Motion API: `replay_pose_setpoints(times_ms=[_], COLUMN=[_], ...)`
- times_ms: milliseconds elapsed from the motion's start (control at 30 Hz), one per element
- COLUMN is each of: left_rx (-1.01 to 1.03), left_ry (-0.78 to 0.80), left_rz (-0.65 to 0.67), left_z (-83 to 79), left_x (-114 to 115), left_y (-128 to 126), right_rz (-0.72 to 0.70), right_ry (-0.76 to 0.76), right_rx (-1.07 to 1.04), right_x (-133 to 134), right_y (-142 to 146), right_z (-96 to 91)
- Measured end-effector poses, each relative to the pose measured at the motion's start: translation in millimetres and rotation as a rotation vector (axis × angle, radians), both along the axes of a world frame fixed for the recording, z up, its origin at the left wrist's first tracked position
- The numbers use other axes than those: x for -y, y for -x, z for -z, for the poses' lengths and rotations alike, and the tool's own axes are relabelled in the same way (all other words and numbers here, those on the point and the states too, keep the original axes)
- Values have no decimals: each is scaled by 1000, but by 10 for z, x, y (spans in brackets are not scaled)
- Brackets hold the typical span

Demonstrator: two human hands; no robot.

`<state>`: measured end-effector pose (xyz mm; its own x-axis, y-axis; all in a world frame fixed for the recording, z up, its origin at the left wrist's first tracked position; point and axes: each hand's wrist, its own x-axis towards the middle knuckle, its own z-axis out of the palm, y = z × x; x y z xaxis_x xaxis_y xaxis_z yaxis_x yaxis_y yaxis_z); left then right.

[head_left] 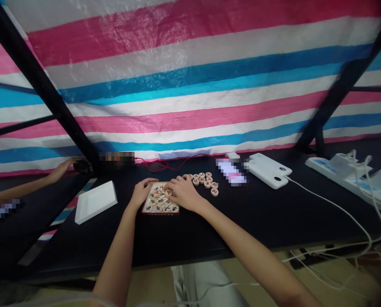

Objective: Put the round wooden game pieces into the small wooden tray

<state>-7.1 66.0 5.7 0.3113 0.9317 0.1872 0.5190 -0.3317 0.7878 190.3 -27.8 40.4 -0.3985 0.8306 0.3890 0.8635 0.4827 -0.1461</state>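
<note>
A shallow box with a red rim (161, 213) lies on the black table, with round Chinese chess pieces (160, 201) marked in black and red inside it. My left hand (142, 192) is at the box's upper left edge, its bent fingers gripping the rim. Over the box's right side reaches my right hand (186, 192), with a red-marked chess piece (168, 193) between its thumb and fingertips. To the right of this hand, several loose red-marked pieces (207, 184) lie on the table.
A white lid-like tray (96, 202) lies to the left. Behind the pieces are a phone (231, 172) and a red cable (152, 164). White power banks (269, 170), a power strip (347, 181) and white cables occupy the right. Another person's arm (33, 187) extends at far left.
</note>
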Motion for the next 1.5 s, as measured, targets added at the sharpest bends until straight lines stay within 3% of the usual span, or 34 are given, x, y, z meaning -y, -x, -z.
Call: replay_pose_setpoints(times_ms=[167,300,467,567,700,867,1000,1167,1333,1500], left_rx=[-5,4,12,24,29,37,16,-8,10,-2], left_ry=[7,2,27,14,10,24,26,26,29,17], left_rz=[-2,-1,-15,-21,-13,-4,-22,-34,-31,-17], left_z=[-11,-12,-3,-11,-4,29,-2,-43,-49,-75], left_x=[11,12,4,3,-9,-11,12,19,32,37], left_y=[0,1,-7,-19,-18,-2,-9,-25,-28,-41], right_rz=[-1,19,183,314,274,258,189,59,-22,-92], right_ry=[1,13,121,181,174,99,165,219,210,197], right_rx=[52,10,-8,95,134,93,-4,-229,-187,-292], right_x=[2,71,378,595,754,729,646,521,320,189], right_y=[45,-76,-715,-1149,-1384,-1214,-1053,-823,-529,-326], right_z=[1,-125,-288,-220,-35,71,60,-97,-286,-289])
